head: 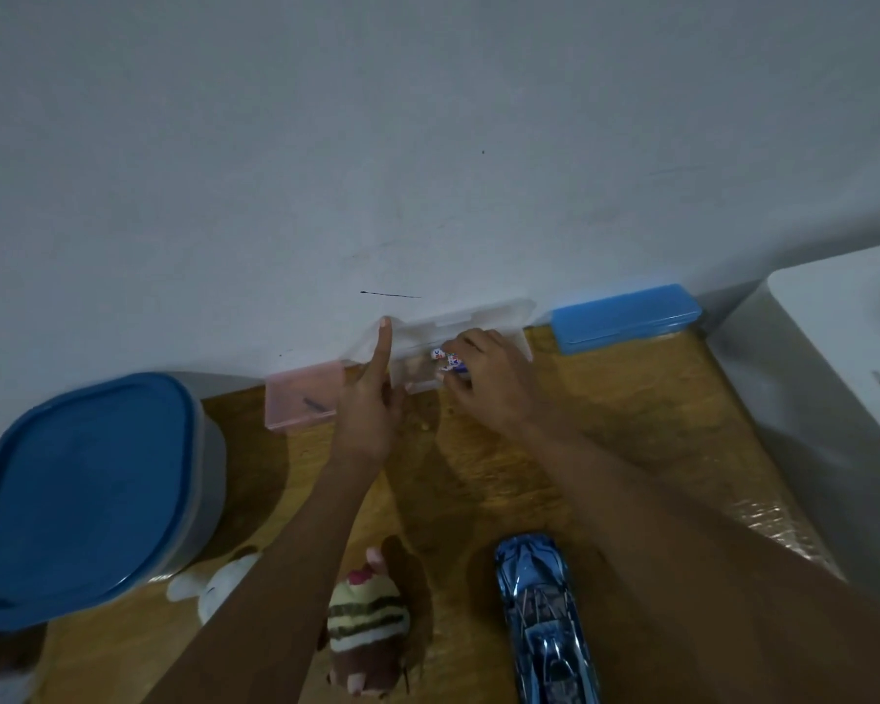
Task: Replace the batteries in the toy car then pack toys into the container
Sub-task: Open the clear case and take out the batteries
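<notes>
A clear plastic case point(489, 317) stands open against the wall at the back of the wooden table point(631, 398). My left hand point(372, 398) steadies the case's left side, its forefinger pointing straight up along the raised lid. My right hand point(483, 378) reaches into the case and pinches white batteries point(445, 360) with red and blue print. The shiny blue toy car point(544, 617) lies near the table's front edge, below my right forearm. A striped plush toy point(367, 627) and a white plush point(219, 586) lie at the front left.
A large container with a blue lid point(82, 495) stands at the left. A pink case point(303, 401) with a dark tool inside sits left of the clear case; a blue case point(626, 317) lies to its right. A white box point(844, 368) fills the right side.
</notes>
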